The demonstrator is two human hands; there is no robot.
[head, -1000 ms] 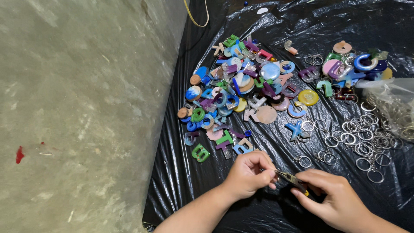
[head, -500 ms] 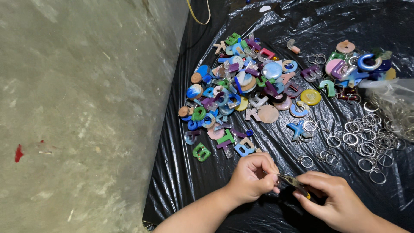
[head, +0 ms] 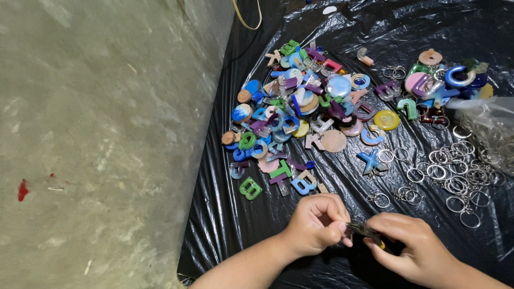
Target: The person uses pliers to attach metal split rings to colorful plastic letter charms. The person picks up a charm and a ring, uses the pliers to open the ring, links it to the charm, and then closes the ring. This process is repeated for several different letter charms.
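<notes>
our left hand point(head: 316, 222) pinches something too small to see while our right hand point(head: 415, 249) grips small dark metal pliers point(head: 364, 231) against it, low over the black plastic sheet point(head: 342, 32), so both steady the joint.

A black plastic sheet point(head: 225, 225) is lying spread over a grey-green concrete floor point(head: 96, 134), covering the right of the view. A pile of colourful letter-shaped and round charms point(head: 300, 112) is sitting near the sheet's middle, with a green letter charm point(head: 250, 188) lying at its 7 o'clock edge and a blue cross-shaped charm point(head: 369, 159) at 4 o'clock. A smaller cluster of charms point(head: 441, 88) is resting at 2 o'clock. Loose silver key rings point(head: 450, 174) are lying scattered at 3 o'clock, beside a clear plastic bag point(head: 490, 126). A yellow cord point(head: 247, 20) is curving at 12 o'clock. A red spot point(head: 22, 190) is showing on the floor at 9 o'clock.
</notes>
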